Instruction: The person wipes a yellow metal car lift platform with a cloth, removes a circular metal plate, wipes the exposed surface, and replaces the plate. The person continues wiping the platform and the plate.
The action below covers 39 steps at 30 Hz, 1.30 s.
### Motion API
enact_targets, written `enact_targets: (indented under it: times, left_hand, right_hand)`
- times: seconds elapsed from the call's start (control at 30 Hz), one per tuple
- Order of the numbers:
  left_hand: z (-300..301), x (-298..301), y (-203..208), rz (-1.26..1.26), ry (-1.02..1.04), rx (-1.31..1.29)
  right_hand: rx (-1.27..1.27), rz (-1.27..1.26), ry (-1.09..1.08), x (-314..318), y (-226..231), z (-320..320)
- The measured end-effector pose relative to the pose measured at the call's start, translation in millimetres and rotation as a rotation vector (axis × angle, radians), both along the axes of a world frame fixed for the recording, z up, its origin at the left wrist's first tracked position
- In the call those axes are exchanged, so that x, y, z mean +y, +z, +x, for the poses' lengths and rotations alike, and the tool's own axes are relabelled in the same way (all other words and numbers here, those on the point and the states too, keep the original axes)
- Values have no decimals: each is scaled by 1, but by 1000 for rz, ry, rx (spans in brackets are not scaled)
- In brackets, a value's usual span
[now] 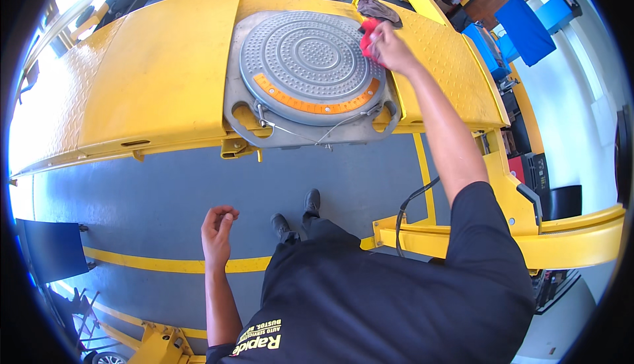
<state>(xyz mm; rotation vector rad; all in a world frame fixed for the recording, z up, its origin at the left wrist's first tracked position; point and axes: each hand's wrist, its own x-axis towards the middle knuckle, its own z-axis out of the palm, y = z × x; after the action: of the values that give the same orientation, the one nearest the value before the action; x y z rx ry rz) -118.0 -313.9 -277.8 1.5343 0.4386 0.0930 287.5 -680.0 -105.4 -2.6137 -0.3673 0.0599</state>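
Note:
My right hand is closed on a red cloth, which touches the right rim of a round grey metal turnplate. Raised dots and rings cover the plate, and an orange curved scale runs along its near side. The plate sits on a square grey base with cut-out handles at its near corners. A thin cable and small pins hang at the base's front. Low on the left, away from the plate, my left hand has its fingers curled in, with nothing visible in them.
The turnplate lies in a yellow lift runway. A crumpled grey-brown cloth rests just beyond my right hand. Yellow posts and a beam stand at the right, with a black hose nearby. A blue panel stands at the left.

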Motion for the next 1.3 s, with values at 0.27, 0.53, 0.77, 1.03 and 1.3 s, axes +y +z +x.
enact_targets:
  times: [0.27, 0.53, 0.77, 1.03, 1.3]
  left_hand:
    - [-26, 10, -10, -103, 144, 16]
    - [-16, -3, 25, -115, 167, -99]
    - [-27, -18, 20, -197, 136, -82]
    - [-2, -42, 35, -229, -175, -32]
    - [-13, -30, 19, -248, -167, -48]
  right_hand:
    - [547, 136, 768, 96, 34, -140]
    - [-363, 192, 48, 33, -11, 103]
    - [-65, -189, 36, 150, -45, 127]
    - [-213, -69, 700, 223, -47, -12]
    - [491, 65, 783, 111, 50, -95]
